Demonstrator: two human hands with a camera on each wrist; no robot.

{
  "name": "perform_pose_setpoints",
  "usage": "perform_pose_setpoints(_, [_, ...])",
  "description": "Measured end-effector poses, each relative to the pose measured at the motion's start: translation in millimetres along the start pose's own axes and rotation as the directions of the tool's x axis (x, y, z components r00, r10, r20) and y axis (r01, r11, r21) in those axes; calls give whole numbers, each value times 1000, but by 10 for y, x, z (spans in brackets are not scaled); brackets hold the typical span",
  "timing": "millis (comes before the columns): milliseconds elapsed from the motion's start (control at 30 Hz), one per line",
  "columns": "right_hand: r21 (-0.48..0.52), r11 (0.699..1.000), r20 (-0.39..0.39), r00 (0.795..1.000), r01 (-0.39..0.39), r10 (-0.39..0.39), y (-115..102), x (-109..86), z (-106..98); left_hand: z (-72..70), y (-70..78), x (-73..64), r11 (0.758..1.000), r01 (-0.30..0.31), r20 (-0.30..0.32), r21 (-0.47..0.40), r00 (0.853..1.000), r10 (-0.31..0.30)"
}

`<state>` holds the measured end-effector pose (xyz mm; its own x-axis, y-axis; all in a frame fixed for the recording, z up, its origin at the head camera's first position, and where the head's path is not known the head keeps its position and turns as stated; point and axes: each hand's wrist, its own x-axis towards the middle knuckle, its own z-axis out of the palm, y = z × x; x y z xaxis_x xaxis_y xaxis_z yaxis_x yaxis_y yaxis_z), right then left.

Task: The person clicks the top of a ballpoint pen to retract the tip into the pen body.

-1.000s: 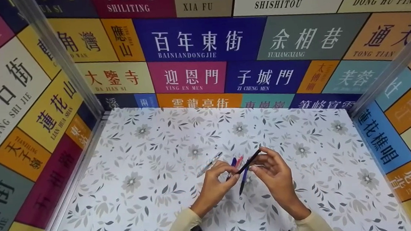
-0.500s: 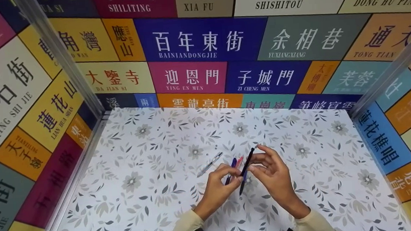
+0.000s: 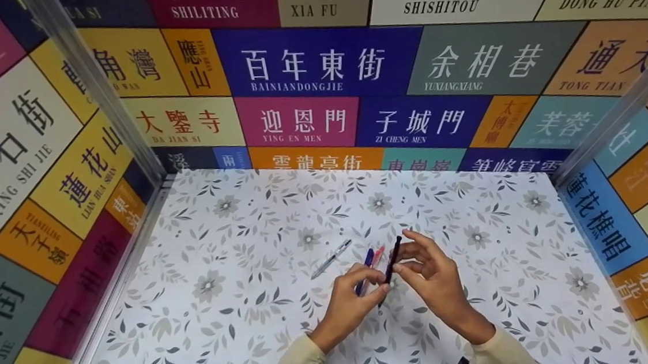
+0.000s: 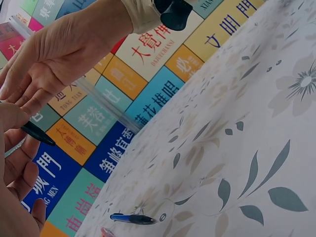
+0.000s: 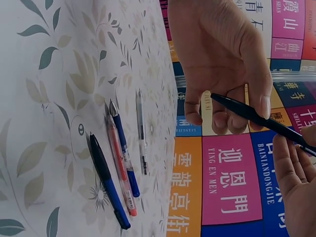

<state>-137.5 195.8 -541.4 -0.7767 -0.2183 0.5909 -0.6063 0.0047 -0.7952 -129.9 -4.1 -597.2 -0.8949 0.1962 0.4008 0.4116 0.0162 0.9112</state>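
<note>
My left hand (image 3: 353,295) pinches the lower part of a dark pen (image 3: 392,263) between thumb and forefinger. In the right wrist view this pen (image 5: 247,111) slants between both hands, its tip free past the left thumb. The right hand (image 3: 433,277) has its thumb and fingers at the pen's upper part, forefinger raised past the end. Beneath the hands, a blue pen (image 5: 124,153), a red pen (image 5: 120,165) and a blue-and-black pen (image 5: 108,182) lie side by side on the table. Farther left is a clear pen (image 3: 331,259).
A white floral cloth (image 3: 243,327) covers the table. Panels with colourful printed signs (image 3: 296,120) stand behind it and along both sides. Metal corner posts (image 3: 613,107) rise where the panels meet.
The dark pen has swung from a rightward slant to nearly upright in the head view. My left hand has shifted slightly right and down; the right hand has barely moved.
</note>
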Motion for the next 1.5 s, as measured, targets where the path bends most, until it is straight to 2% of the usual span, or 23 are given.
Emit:
perform_pose_setpoints(133, [-48,999,13,1000,3,-3,-31,2,-16,22,7,-17,999,37,9,-31,999,-37])
perform_pose_setpoints(333, [-91,996,27,1000,9,-7,-42,14,-37,45,34,-32,998,42,15,-54,999,-42])
perform_pose_setpoints(600, [-77,996,33,998,54,-51,-38,40,-32,60,69,-38,992,72,33,-103,997,-69])
perform_pose_setpoints(800, [-91,994,60,997,57,-52,-61,59,-39,74,81,-42,986,79,45,-146,996,-73])
perform_pose_setpoints(1033, [-97,994,95,994,55,-46,-70,78,-67,72,118,-42,988,91,69,-124,994,-83])
perform_pose_setpoints(1300, [-55,997,125,991,61,-54,-70,70,-84,63,141,-44,993,105,80,-58,992,-100])
perform_pose_setpoints(1400, [-43,999,127,992,29,-24,-84,64,-90,60,146,-40,993,110,90,-41,990,-106])
perform_pose_setpoints(1500, [-16,999,117,992,-38,39,-99,61,-98,49,176,-36,991,127,102,-37,987,-122])
